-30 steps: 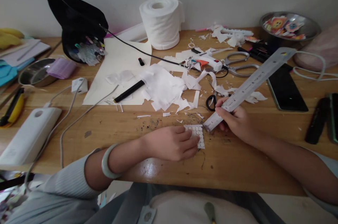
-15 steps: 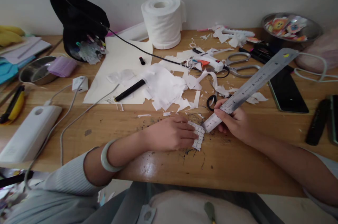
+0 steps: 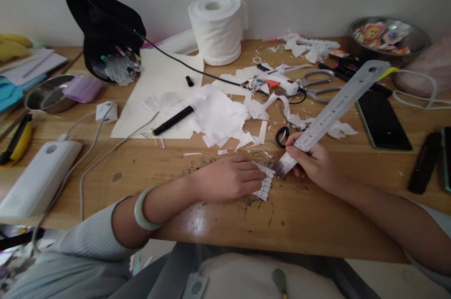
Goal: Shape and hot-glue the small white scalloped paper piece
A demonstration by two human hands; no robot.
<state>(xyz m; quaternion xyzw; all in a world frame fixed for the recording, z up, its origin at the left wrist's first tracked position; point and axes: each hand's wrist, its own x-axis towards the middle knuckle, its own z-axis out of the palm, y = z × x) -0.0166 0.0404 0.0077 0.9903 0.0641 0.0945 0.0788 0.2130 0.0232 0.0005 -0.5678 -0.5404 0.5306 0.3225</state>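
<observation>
1. the small paper piece (image 3: 266,188), marked with rows of rounded shapes, lies toward the front edge of the surface (image 3: 317,233), roughly midway along it and askew to that edge.
2. the left hand (image 3: 227,179) reaches in with bent fingers over the left part of this piece; whether its grip pinches the piece or merely rests on it, i cannot tell.
3. the right hand (image 3: 315,167) has its grip clenched around the metal ruler (image 3: 329,118), thumb on the upper face. the ruler's lower end is just beside the piece's right side, and its other end slants toward the back right corner of the surface.
4. white paper scraps (image 3: 221,115) spread behind the left hand, with a black marker (image 3: 172,121) to their left.
5. a tissue roll (image 3: 218,33) stands at the back edge; a phone (image 3: 384,120) lies near the right edge.
</observation>
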